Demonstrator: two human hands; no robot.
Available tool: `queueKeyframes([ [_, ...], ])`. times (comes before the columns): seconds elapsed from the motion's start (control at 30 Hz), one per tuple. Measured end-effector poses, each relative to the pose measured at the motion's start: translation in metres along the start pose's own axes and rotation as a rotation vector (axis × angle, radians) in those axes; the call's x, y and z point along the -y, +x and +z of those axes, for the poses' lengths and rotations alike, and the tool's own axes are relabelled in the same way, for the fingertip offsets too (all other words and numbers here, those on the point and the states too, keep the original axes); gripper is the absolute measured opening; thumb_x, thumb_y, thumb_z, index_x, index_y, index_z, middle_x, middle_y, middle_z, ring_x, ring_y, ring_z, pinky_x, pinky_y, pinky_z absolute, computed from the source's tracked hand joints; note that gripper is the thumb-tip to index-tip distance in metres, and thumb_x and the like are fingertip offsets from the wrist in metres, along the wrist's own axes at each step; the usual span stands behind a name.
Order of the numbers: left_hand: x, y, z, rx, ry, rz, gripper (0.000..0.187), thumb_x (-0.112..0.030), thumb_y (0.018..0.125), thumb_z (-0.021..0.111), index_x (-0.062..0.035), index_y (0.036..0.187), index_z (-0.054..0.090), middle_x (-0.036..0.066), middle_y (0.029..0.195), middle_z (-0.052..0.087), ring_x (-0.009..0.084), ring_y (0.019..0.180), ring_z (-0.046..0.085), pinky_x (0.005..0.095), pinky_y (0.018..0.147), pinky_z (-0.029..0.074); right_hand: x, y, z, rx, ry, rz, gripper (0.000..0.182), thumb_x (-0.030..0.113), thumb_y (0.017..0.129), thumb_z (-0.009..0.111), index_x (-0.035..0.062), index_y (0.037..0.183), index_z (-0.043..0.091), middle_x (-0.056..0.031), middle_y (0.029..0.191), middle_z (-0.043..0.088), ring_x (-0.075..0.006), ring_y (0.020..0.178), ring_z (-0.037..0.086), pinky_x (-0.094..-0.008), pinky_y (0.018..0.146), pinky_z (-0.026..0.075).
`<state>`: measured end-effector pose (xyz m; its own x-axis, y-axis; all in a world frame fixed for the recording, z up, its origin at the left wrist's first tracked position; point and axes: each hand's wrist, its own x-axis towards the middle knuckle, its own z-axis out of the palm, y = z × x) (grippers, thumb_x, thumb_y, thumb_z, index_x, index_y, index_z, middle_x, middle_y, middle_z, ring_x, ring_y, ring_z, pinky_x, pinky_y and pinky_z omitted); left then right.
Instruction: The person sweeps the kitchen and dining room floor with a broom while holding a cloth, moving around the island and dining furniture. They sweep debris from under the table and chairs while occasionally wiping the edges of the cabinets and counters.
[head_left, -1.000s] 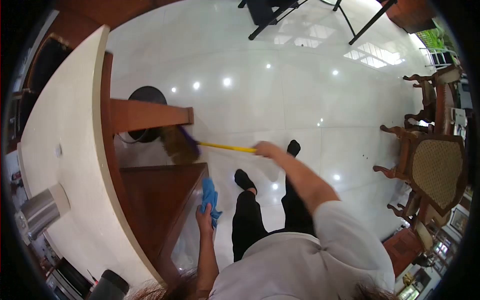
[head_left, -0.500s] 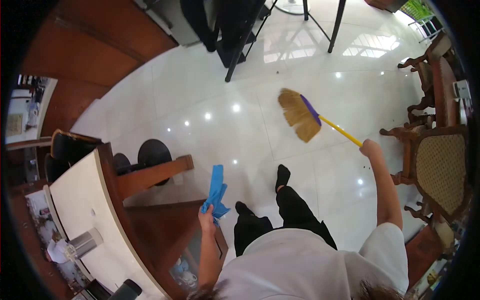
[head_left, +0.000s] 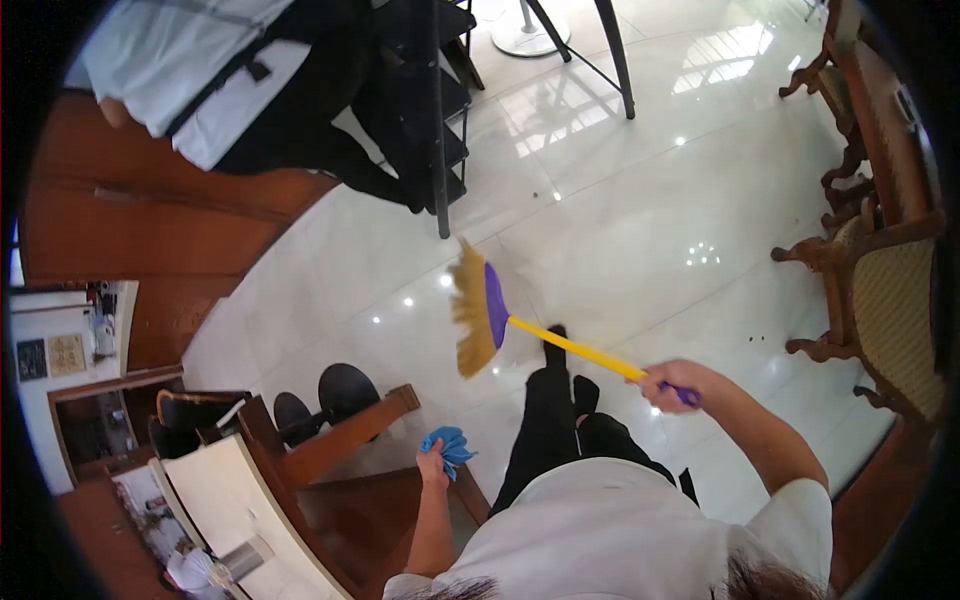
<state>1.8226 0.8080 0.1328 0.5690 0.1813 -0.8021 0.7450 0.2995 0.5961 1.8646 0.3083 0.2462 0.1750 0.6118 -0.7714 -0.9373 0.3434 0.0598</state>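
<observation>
My right hand (head_left: 676, 384) is closed round the yellow handle of a broom (head_left: 575, 348), close to its purple end. The handle slants across in front of my legs, and the broom's tan bristles (head_left: 470, 310), under a purple cap, point left above the tiled floor. My left hand (head_left: 431, 466) is at my left side, its fingers closed on a crumpled blue cloth (head_left: 450, 448) that bunches out past the fingertips. The cloth is near the wooden foot bar of the counter.
A person (head_left: 290, 100) in a white top and dark trousers is at upper left, beside a black metal frame (head_left: 438, 130). Carved wooden chairs (head_left: 890, 310) line the right. A pale-topped counter (head_left: 215, 500) and black round seats (head_left: 347, 390) stand at left. Small dark specks dot the shiny floor (head_left: 640, 230).
The broom has swung left and closer to my body, its handle end now showing. The blue cloth is more bunched. My view has shifted, bringing the other person into sight.
</observation>
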Motion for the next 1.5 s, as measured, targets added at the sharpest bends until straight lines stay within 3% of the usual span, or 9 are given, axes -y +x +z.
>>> queueKeyframes([
  [0.1, -0.007, 0.048, -0.002, -0.137, 0.115, 0.104, 0.020, 0.000, 0.078, 0.052, 0.0033, 0.098, 0.050, 0.011, 0.087, 0.057, 0.0219, 0.078, 0.057, 0.0335, 0.067, 0.047, 0.079, 0.092, -0.018, -0.085, -0.146, 0.199, 0.030, 0.019, 0.079, 0.051, 0.0121, 0.052, 0.039, 0.0028, 0.043, 0.037, -0.0050, 0.032, 0.036, -0.0167, 0.026, 0.024],
  [0.23, -0.045, 0.091, 0.061, -0.227, 0.141, 0.026, 0.021, -0.002, 0.077, 0.054, 0.0040, 0.096, 0.051, 0.011, 0.089, 0.057, 0.0217, 0.078, 0.057, 0.0330, 0.068, 0.047, 0.218, 0.164, -0.009, -0.258, -0.519, 0.051, 0.021, 0.015, 0.074, 0.051, 0.0132, 0.056, 0.041, 0.0031, 0.044, 0.040, -0.0056, 0.033, 0.036, -0.0194, 0.029, 0.024],
  [0.47, -0.083, 0.148, 0.116, -0.231, 0.252, -0.045, 0.027, -0.002, 0.076, 0.056, 0.0040, 0.102, 0.050, 0.010, 0.095, 0.056, 0.0203, 0.081, 0.056, 0.0317, 0.071, 0.046, 0.438, 0.242, -0.064, -0.008, -0.259, 0.051, 0.027, 0.016, 0.080, 0.045, 0.0156, 0.054, 0.037, 0.0061, 0.044, 0.037, -0.0032, 0.033, 0.034, -0.0157, 0.028, 0.025],
  [0.63, -0.107, 0.164, 0.157, -0.196, 0.274, -0.036, 0.028, -0.002, 0.076, 0.056, 0.0043, 0.102, 0.050, 0.010, 0.096, 0.055, 0.0200, 0.082, 0.056, 0.0312, 0.072, 0.046, 0.504, 0.249, -0.087, 0.031, 0.070, -0.158, 0.020, 0.012, 0.079, 0.045, 0.0123, 0.061, 0.037, 0.0054, 0.047, 0.039, -0.0025, 0.034, 0.034, -0.0153, 0.028, 0.027],
  [0.8, -0.124, 0.163, 0.193, -0.238, 0.407, -0.059, 0.029, -0.004, 0.077, 0.056, 0.0022, 0.104, 0.048, 0.010, 0.093, 0.055, 0.0210, 0.079, 0.056, 0.0321, 0.071, 0.046, 0.496, 0.249, -0.128, 0.184, 0.430, -0.534, 0.020, 0.009, 0.079, 0.044, 0.0100, 0.060, 0.037, 0.0042, 0.046, 0.038, -0.0025, 0.033, 0.033, -0.0142, 0.028, 0.027],
  [0.93, -0.109, 0.192, 0.173, -0.219, 0.447, -0.095, 0.029, -0.006, 0.077, 0.056, 0.0015, 0.104, 0.048, 0.010, 0.092, 0.056, 0.0201, 0.078, 0.056, 0.0318, 0.070, 0.046, 0.401, 0.187, -0.174, 0.130, 0.516, -0.686, 0.027, 0.014, 0.082, 0.043, 0.0109, 0.056, 0.035, 0.0032, 0.042, 0.034, -0.0056, 0.030, 0.031, -0.0183, 0.026, 0.026],
  [1.13, -0.118, 0.200, 0.216, -0.082, 0.503, -0.055, 0.030, -0.008, 0.075, 0.060, 0.0023, 0.102, 0.049, 0.008, 0.090, 0.056, 0.0177, 0.076, 0.054, 0.0299, 0.069, 0.044, 0.260, 0.032, -0.194, -0.220, 0.619, -0.598, 0.027, 0.019, 0.083, 0.046, 0.0127, 0.059, 0.036, 0.0044, 0.043, 0.033, -0.0046, 0.030, 0.030, -0.0178, 0.025, 0.025],
  [1.23, -0.114, 0.194, 0.239, -0.030, 0.424, -0.028, 0.030, -0.009, 0.074, 0.060, 0.0023, 0.100, 0.050, 0.008, 0.089, 0.057, 0.0170, 0.076, 0.054, 0.0287, 0.070, 0.043, 0.222, -0.030, -0.166, -0.305, 0.677, -0.636, 0.008, 0.014, 0.080, 0.049, 0.0104, 0.082, 0.042, 0.0030, 0.052, 0.038, -0.0043, 0.030, 0.031, -0.0177, 0.025, 0.026],
  [1.5, -0.088, 0.185, 0.235, 0.010, 0.525, -0.087, 0.029, -0.012, 0.072, 0.062, 0.0015, 0.096, 0.050, 0.007, 0.084, 0.056, 0.0164, 0.075, 0.053, 0.0283, 0.071, 0.043, 0.187, -0.082, -0.037, -0.297, 0.450, -0.397, 0.036, 0.005, 0.075, 0.045, 0.0080, 0.111, 0.041, 0.0036, 0.052, 0.031, -0.0030, 0.030, 0.026, -0.0173, 0.024, 0.021],
])
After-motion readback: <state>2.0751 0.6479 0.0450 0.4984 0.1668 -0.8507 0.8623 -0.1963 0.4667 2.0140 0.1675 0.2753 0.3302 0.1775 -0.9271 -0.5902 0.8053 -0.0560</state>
